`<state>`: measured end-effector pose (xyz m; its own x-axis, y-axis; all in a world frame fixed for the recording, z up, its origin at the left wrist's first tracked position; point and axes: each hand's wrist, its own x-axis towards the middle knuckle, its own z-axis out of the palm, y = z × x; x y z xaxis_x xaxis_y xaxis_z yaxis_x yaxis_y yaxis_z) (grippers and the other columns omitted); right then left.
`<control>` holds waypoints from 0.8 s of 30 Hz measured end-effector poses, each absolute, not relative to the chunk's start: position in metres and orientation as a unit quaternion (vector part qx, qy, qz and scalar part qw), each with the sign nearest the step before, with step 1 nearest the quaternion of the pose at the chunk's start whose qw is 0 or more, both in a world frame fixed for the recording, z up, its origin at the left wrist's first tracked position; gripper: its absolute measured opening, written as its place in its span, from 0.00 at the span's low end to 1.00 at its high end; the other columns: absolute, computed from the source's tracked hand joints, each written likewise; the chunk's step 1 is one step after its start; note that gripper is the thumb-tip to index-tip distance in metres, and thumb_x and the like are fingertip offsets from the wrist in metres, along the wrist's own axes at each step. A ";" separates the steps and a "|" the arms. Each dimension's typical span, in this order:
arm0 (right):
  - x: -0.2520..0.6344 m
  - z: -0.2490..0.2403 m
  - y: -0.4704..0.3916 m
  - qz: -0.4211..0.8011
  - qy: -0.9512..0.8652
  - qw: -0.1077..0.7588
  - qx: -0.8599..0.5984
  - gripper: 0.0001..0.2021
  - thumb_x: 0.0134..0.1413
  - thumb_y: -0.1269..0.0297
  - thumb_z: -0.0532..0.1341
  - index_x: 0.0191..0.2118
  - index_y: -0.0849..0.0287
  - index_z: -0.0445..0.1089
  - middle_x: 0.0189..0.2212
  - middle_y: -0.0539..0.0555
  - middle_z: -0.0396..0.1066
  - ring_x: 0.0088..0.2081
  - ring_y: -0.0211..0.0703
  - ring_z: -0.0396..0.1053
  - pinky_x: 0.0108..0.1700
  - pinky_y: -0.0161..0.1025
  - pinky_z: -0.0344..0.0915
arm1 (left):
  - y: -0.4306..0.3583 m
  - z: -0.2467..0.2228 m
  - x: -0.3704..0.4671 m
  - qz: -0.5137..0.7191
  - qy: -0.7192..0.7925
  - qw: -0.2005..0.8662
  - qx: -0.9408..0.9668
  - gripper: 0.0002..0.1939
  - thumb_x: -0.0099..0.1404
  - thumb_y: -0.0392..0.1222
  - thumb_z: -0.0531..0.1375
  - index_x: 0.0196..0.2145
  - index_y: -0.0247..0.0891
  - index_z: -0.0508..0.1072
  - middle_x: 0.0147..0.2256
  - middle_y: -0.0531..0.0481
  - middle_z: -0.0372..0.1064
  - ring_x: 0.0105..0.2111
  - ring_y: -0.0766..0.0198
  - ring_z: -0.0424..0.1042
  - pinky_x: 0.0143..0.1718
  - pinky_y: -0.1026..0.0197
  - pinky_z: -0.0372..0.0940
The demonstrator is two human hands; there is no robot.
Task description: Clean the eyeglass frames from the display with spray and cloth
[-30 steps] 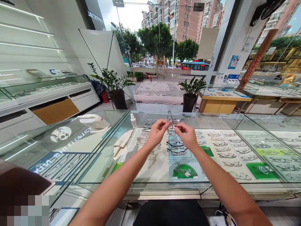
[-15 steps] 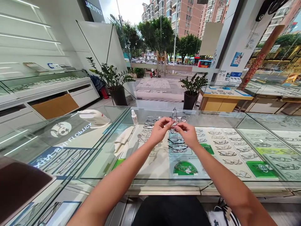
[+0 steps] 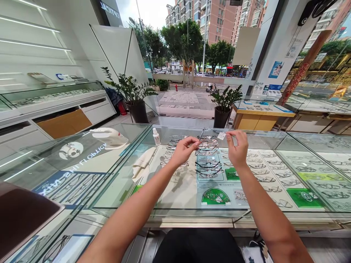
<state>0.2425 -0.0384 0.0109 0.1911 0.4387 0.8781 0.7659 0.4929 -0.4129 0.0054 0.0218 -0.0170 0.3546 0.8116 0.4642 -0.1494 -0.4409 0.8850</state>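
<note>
Above the glass display counter (image 3: 175, 213), my left hand (image 3: 184, 150) pinches a thin pair of eyeglasses (image 3: 202, 134), turned nearly edge-on. The frame is hard to separate from the glasses displayed behind it. Off to its right, my right hand (image 3: 238, 148) has thumb and forefinger closed on a small white tag (image 3: 221, 136) with faint print. A gap separates the two hands. Below them, under the glass, dark-framed glasses (image 3: 208, 168) lie in a column on a pale blue panel.
Left of my hands, a white spray bottle (image 3: 156, 136) and a cream cloth (image 3: 144, 162) rest on the counter. Farther left is a white device (image 3: 109, 137). Potted plants (image 3: 138, 109) and a glass front lie beyond. A dark brown panel (image 3: 24, 215) juts in at lower left.
My right hand has moved away from the glasses to the right, and the white tag now shows in its fingers. My left hand keeps the glasses, slightly shifted left.
</note>
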 end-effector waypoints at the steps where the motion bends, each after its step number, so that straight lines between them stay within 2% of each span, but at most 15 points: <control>1: 0.245 0.012 -0.038 -0.148 -0.620 0.598 -0.485 0.11 0.72 0.57 0.57 0.42 0.54 0.74 0.39 0.57 0.77 0.45 0.52 0.72 0.51 0.49 0.66 | 0.022 -0.018 0.006 0.506 0.244 0.470 0.681 0.18 0.65 0.57 0.68 0.36 0.38 0.79 0.39 0.45 0.74 0.41 0.58 0.75 0.42 0.55 0.78; 8: 0.235 0.003 -0.043 -0.240 -0.601 0.588 -0.486 0.09 0.69 0.58 0.61 0.46 0.55 0.76 0.44 0.61 0.76 0.49 0.57 0.72 0.54 0.53 0.64 | 0.016 -0.015 0.009 0.519 0.261 0.487 0.652 0.19 0.63 0.58 0.69 0.36 0.37 0.78 0.39 0.45 0.74 0.41 0.59 0.74 0.42 0.54 0.78; 11: 0.217 -0.007 -0.044 -0.203 -0.706 0.507 -0.450 0.09 0.70 0.62 0.60 0.47 0.53 0.78 0.40 0.58 0.79 0.43 0.53 0.74 0.49 0.49 0.65 | 0.011 -0.011 0.011 0.529 0.263 0.489 0.642 0.19 0.63 0.58 0.69 0.35 0.36 0.78 0.38 0.46 0.74 0.40 0.59 0.73 0.42 0.54 0.78; 13: 0.206 -0.013 -0.043 -0.186 -0.749 0.459 -0.441 0.12 0.71 0.64 0.58 0.52 0.51 0.78 0.43 0.57 0.81 0.44 0.51 0.75 0.47 0.48 0.64 | 0.008 -0.010 0.013 0.529 0.260 0.483 0.647 0.19 0.63 0.57 0.69 0.36 0.37 0.79 0.38 0.46 0.74 0.39 0.60 0.73 0.41 0.55 0.77; 16: 0.198 -0.016 -0.040 -0.189 -0.762 0.446 -0.429 0.15 0.73 0.66 0.56 0.57 0.52 0.76 0.49 0.57 0.81 0.47 0.50 0.76 0.48 0.48 0.64 | 0.006 -0.011 0.015 0.525 0.259 0.467 0.663 0.18 0.64 0.57 0.68 0.37 0.37 0.79 0.38 0.46 0.74 0.38 0.60 0.73 0.40 0.56 0.77; 21: 0.201 -0.013 -0.039 -0.205 -0.755 0.436 -0.444 0.15 0.72 0.66 0.57 0.57 0.52 0.76 0.54 0.57 0.80 0.49 0.51 0.77 0.50 0.49 0.62 | 0.008 -0.011 0.014 0.530 0.269 0.456 0.662 0.19 0.64 0.57 0.68 0.36 0.37 0.79 0.37 0.46 0.74 0.37 0.62 0.72 0.39 0.58 0.75; 24: 0.203 -0.012 -0.039 -0.221 -0.743 0.432 -0.461 0.14 0.71 0.67 0.57 0.54 0.55 0.77 0.50 0.58 0.82 0.47 0.50 0.77 0.50 0.48 0.61 | 0.011 -0.010 0.012 0.541 0.281 0.463 0.643 0.20 0.62 0.58 0.69 0.35 0.37 0.79 0.37 0.46 0.75 0.37 0.61 0.73 0.39 0.58 0.76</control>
<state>0.2028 -0.0393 -0.0116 -0.2007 0.4937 0.8461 0.8765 0.4764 -0.0700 0.0123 0.0110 -0.0103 0.2564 0.8621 0.4371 -0.1401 -0.4143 0.8993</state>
